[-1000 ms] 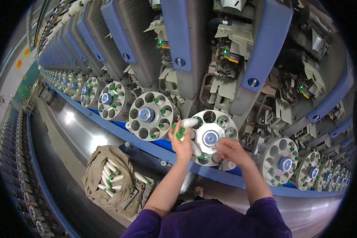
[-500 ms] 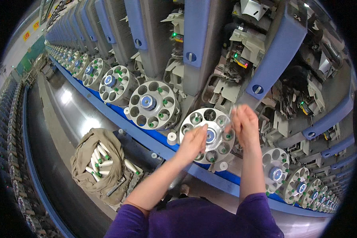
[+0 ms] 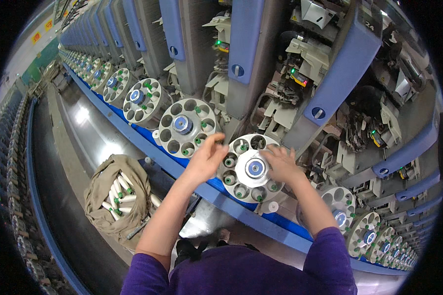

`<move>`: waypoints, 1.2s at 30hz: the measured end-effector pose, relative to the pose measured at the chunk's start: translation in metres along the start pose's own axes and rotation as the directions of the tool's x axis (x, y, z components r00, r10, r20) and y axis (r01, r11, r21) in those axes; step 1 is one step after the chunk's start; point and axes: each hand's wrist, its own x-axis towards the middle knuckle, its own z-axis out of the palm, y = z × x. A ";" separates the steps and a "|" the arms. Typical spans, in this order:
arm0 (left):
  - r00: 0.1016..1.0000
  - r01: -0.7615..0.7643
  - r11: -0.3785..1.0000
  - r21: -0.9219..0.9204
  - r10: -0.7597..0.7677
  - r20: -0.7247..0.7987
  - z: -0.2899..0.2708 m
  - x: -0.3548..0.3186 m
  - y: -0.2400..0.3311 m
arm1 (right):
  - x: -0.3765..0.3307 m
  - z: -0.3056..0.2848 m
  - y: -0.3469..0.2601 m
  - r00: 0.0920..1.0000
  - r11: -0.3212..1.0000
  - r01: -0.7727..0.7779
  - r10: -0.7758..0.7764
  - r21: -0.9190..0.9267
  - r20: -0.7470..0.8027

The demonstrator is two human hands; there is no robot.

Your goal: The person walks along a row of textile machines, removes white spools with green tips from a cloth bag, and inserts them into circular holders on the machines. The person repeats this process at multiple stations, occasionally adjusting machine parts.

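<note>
A round white bobbin magazine with a blue hub stands in front of me. Green-tipped bobbins sit in several of its holes. My left hand hovers at the disc's left edge, thumb and fingers apart, holding nothing I can see. Over the disc's right side lies my right hand, its fingers spread beside the hub and covering some holes; whether they touch is unclear.
More magazines line the blue rail on both sides. Machine units with blue panels rise behind them. A brown cloth sack of white, green-tipped bobbins sits lower left. A small white disc lies by the rail.
My left hand has moved left off the hub to the magazine's edge, and its fingers have spread. My right hand has come down and left from above the magazine onto its right side, fingers opened.
</note>
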 end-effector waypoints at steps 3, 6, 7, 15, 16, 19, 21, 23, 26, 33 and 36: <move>0.974 0.211 0.978 0.003 -0.210 0.090 0.011 -0.030 -0.045 | -0.006 -0.007 0.002 0.975 0.967 0.032 0.025 -0.252 0.219; 0.930 0.354 0.935 0.035 -0.355 0.096 0.016 -0.064 -0.074 | -0.020 -0.035 0.004 0.911 0.831 0.385 -0.271 0.402 -0.312; 0.909 0.404 0.915 -0.001 -0.402 0.111 0.018 -0.076 -0.082 | -0.023 -0.043 0.005 0.781 0.723 0.580 -0.365 0.374 -0.507; 0.848 0.527 0.847 -0.063 -0.520 0.106 0.035 -0.156 -0.157 | -0.014 0.050 0.010 0.976 0.905 0.054 0.041 0.423 -0.214; 0.819 0.569 0.821 -0.042 -0.562 0.113 0.037 -0.168 -0.163 | -0.011 0.063 0.011 0.959 0.974 0.022 0.044 0.227 -0.281; 0.793 0.592 0.803 0.070 -0.596 0.124 0.040 -0.195 -0.174 | -0.004 0.086 0.011 0.913 0.961 0.004 0.109 0.275 -0.394; 0.747 0.647 0.760 0.062 -0.648 0.147 0.039 -0.210 -0.174 | 0.000 0.088 0.011 0.902 0.954 0.031 0.102 0.297 -0.419; 0.747 0.644 0.758 0.105 -0.652 0.127 0.037 -0.220 -0.172 | 0.006 0.088 0.011 0.884 0.928 0.103 0.079 0.358 -0.460; 0.733 0.664 0.741 0.097 -0.671 0.106 0.031 -0.231 -0.171 | 0.017 0.096 0.015 0.885 0.823 0.205 0.074 0.529 -0.459; 0.684 0.710 0.681 0.179 -0.727 0.060 0.020 -0.250 -0.176 | 0.026 0.069 0.015 0.939 0.254 0.174 0.247 0.951 -0.238; 0.696 0.690 0.688 0.226 -0.716 0.052 0.016 -0.252 -0.177 | -0.006 -0.010 0.002 0.988 0.887 0.008 0.064 0.462 -0.141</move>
